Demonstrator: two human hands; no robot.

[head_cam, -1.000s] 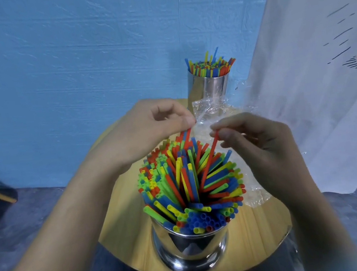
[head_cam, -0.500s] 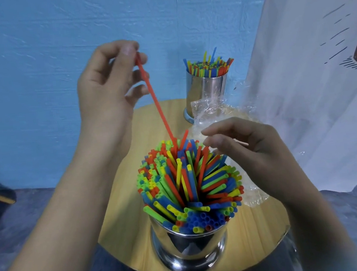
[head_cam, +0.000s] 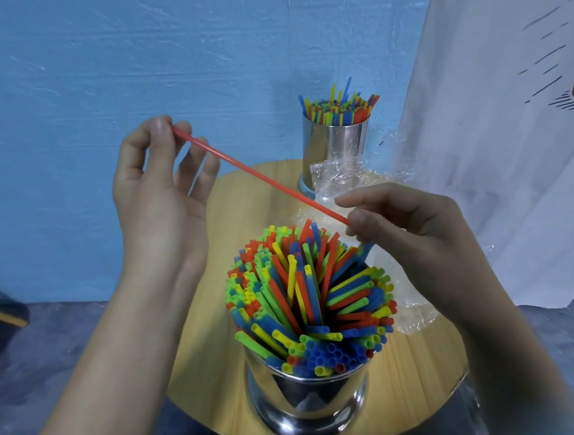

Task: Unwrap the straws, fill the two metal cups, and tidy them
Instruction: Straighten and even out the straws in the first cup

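While left hand (head_cam: 156, 210) and right hand (head_cam: 408, 225) pinch its ends, red straw (head_cam: 259, 175) slants

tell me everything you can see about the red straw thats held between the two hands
The red straw is a thin, straight orange-red tube, plastic by its look. It slants in the air from upper left down to lower right, over the wooden table. The left hand pinches its upper end; the right hand pinches its lower end, just above the packed straws in the near metal cup. Nothing else touches it.
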